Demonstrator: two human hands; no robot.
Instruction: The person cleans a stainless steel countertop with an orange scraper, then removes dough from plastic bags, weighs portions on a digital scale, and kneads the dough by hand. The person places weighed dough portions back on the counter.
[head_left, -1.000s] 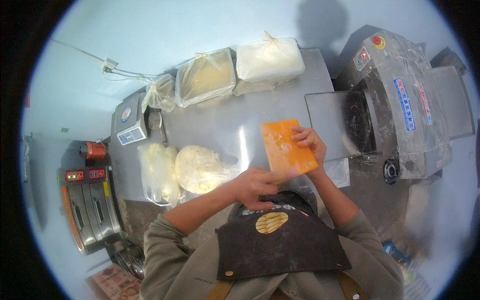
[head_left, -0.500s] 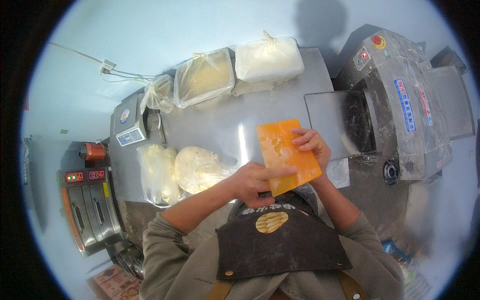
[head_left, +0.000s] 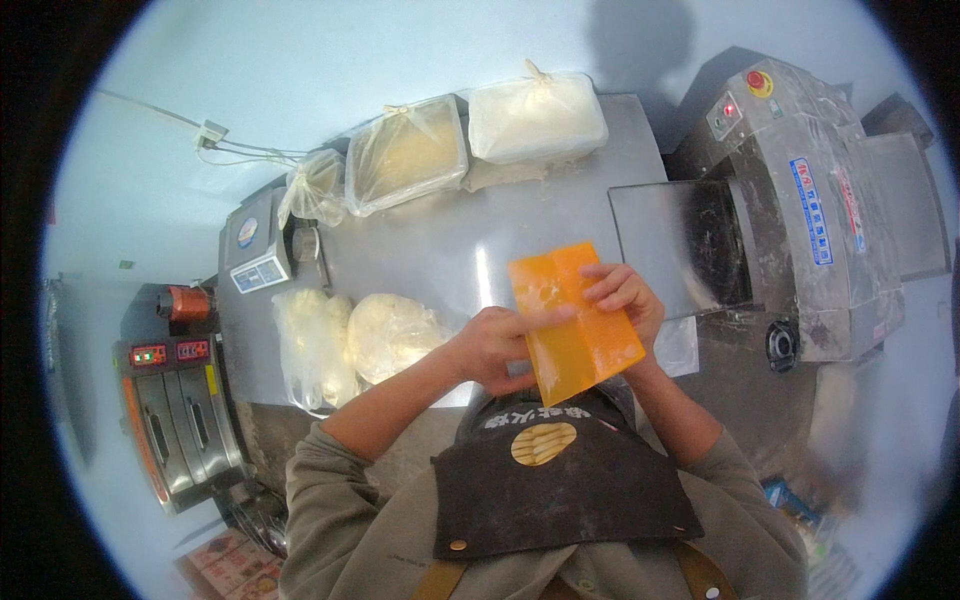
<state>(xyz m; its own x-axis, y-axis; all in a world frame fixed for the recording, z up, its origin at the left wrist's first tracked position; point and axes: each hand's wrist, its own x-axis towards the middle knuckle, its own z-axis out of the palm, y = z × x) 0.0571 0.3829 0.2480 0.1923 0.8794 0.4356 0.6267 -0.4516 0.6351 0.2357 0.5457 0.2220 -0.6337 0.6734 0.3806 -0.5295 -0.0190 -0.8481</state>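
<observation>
A flat, rectangular orange slab (head_left: pixel 577 335) with a glossy surface and paler smears is held up in front of my apron; its exact kind is unclear. My right hand (head_left: pixel 632 305) grips its right edge, fingertips on the face. From the left side, my left hand (head_left: pixel 503 347) holds the opposite edge, with the index finger stretched across the upper face. Just left of that hand, on the metal table (head_left: pixel 400 250), lie a pale dough mass (head_left: pixel 393 338) under clear plastic and a clear bag of pale yellowish lumps (head_left: pixel 315 345).
Along the wall stand a white tub in plastic (head_left: pixel 537 120), a bagged tray of tan contents (head_left: pixel 408 158) and a small tied bag (head_left: pixel 318 190). A digital scale (head_left: pixel 258 245) sits at the left. A floury metal machine (head_left: pixel 790 220) stands right, a two-door metal appliance (head_left: pixel 185 415) lower left.
My left index finger has slid up the slab's face, and the left hand has risen slightly. The slab has shifted a little left and down.
</observation>
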